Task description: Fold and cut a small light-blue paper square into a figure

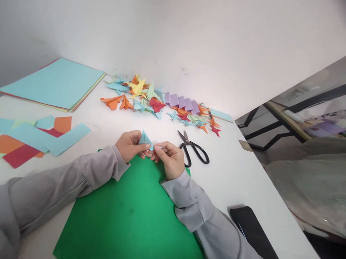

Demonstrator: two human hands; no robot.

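Light-blue folded paper pinched by both hands (left, right), fingers closed.

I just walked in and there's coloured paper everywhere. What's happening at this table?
A person in grey sleeves holds a small light-blue folded paper between the fingertips of the left hand and right hand, just above a green sheet on the white table. Black scissors lie beside the right hand. Farther back is a pile of folded paper shapes, with a stack of sheets and cut paper pieces to the left.
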